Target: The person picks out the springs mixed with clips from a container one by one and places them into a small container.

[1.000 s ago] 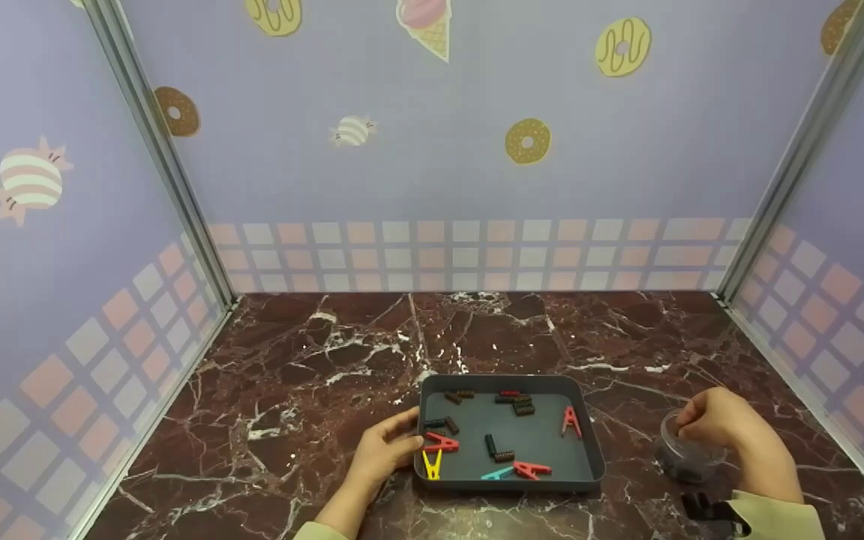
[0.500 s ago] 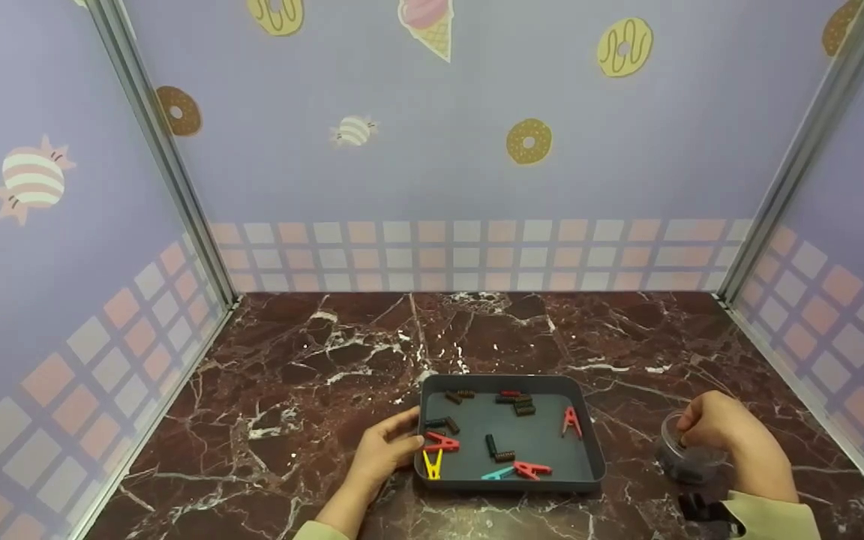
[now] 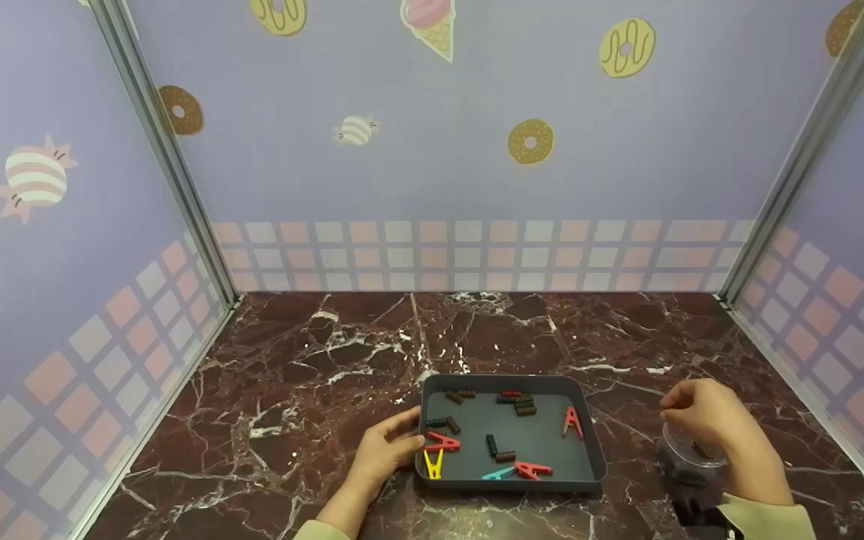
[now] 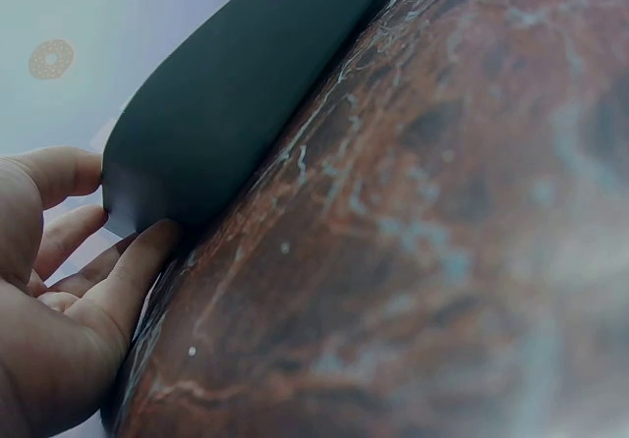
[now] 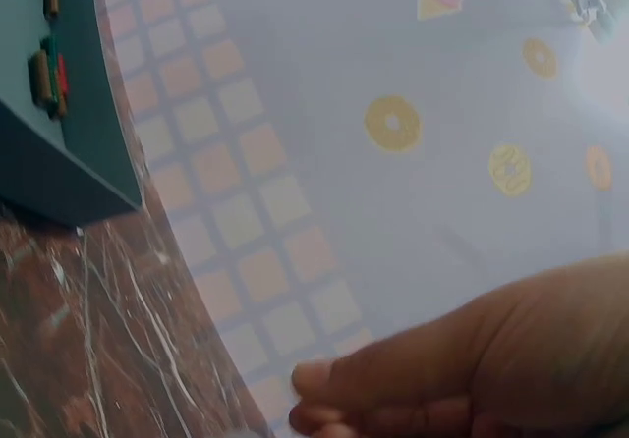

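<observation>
My left hand (image 3: 383,450) holds the left side of a dark grey tray (image 3: 593,442), thumb at the rim and fingers against the outer wall; the left wrist view shows the hand (image 4: 74,301) at the corner of the tray (image 4: 226,94). In the tray lie small brown, black and red cylinders (image 3: 505,455) and plastic clothespegs: red (image 3: 571,422), yellow (image 3: 433,465) and blue (image 3: 498,473). My right hand (image 3: 713,412) is over a clear round jar (image 3: 683,471), with nothing visible in its fingers. A brown cylinder (image 3: 703,450) shows inside the jar, partly hidden by the hand.
The tray and jar stand on a dark red marbled tabletop (image 3: 312,375). Purple panels (image 3: 462,165) with sweets printed on them enclose the back and both sides, joined by metal corner posts (image 3: 784,157). A black device (image 3: 694,514) sits at the right wrist.
The right hand has lifted its fingertips out of the jar, up and slightly left. A brown cylinder now shows in the jar. The left hand and tray have stayed put.
</observation>
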{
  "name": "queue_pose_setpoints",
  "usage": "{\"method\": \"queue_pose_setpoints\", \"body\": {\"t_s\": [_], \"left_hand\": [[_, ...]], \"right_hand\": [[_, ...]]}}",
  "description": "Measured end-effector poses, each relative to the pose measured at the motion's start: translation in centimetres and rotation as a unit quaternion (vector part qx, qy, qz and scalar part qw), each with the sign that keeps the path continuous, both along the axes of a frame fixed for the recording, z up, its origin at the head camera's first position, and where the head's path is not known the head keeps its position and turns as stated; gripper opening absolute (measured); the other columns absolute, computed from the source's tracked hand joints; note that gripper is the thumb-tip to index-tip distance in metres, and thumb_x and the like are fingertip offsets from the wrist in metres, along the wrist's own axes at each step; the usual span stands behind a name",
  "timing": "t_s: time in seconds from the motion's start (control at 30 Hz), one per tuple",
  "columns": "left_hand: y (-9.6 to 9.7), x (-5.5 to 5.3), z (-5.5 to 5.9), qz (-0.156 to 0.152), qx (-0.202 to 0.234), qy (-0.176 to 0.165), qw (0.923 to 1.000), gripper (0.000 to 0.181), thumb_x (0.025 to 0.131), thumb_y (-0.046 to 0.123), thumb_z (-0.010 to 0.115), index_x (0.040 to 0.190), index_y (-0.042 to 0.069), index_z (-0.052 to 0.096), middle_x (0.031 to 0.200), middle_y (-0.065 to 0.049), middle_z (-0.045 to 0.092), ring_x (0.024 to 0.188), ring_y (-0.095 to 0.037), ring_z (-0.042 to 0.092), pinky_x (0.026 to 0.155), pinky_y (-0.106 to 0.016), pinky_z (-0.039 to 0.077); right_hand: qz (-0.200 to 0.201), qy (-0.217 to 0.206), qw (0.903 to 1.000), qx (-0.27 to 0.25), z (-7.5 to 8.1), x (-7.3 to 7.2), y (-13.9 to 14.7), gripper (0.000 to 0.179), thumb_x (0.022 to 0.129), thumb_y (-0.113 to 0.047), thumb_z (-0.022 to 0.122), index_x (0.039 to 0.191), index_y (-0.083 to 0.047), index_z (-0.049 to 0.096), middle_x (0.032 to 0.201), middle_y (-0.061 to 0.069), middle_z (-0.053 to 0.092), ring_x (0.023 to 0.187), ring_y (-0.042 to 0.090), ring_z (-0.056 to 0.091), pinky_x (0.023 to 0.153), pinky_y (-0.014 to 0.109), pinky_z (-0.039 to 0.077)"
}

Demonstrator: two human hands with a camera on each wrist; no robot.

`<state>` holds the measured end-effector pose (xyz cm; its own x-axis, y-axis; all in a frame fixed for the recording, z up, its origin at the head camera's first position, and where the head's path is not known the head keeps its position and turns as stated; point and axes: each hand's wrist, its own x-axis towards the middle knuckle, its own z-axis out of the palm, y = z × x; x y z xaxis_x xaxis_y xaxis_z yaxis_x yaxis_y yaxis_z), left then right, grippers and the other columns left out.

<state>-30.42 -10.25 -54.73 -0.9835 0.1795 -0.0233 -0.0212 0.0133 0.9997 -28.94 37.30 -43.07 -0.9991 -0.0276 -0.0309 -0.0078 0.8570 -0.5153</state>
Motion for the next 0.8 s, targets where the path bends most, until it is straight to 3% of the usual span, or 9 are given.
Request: {"method": "queue_pose_setpoints", "body": {"t_s": [0.33,0.57,0.8], "left_hand": [[-0.1,0.0,0.2,-0.003,-0.002,-0.001,1.0000,0.061,0.093,0.006,0.072,0.149,-0.004,0.050,0.153,-0.030,0.048,0.123,-0.033,0.068,0.083,-0.031,0.064],[0.0,0.2,0.3,-0.005,0.010,0.001,0.9999,0.060,0.093,0.005,0.070,0.149,-0.005,0.049,0.153,-0.032,0.046,0.123,-0.033,0.068,0.082,-0.029,0.063],[0.0,0.1,0.1,-0.007,0.025,-0.003,0.9997,0.060,0.093,0.004,0.069,0.149,-0.006,0.049,0.151,-0.033,0.049,0.122,-0.031,0.068,0.082,-0.029,0.063]], "right_hand": [[0.044,0.044,0.9972,-0.041,-0.6,-0.4,-3.1,0.011,0.091,-0.014,0.076,0.097,-0.006,0.075,0.094,0.006,0.076,0.083,0.017,0.068,0.072,0.037,0.056],[0.048,0.073,0.9939,-0.066,-1.1,-0.6,-5.0,0.014,0.093,-0.011,0.074,0.105,-0.004,0.076,0.097,0.007,0.076,0.085,0.017,0.068,0.072,0.032,0.056],[0.046,0.106,0.9896,-0.085,-2.1,-1.1,-6.8,0.012,0.092,-0.010,0.075,0.103,-0.005,0.076,0.096,0.007,0.077,0.084,0.017,0.069,0.070,0.027,0.055]]}}
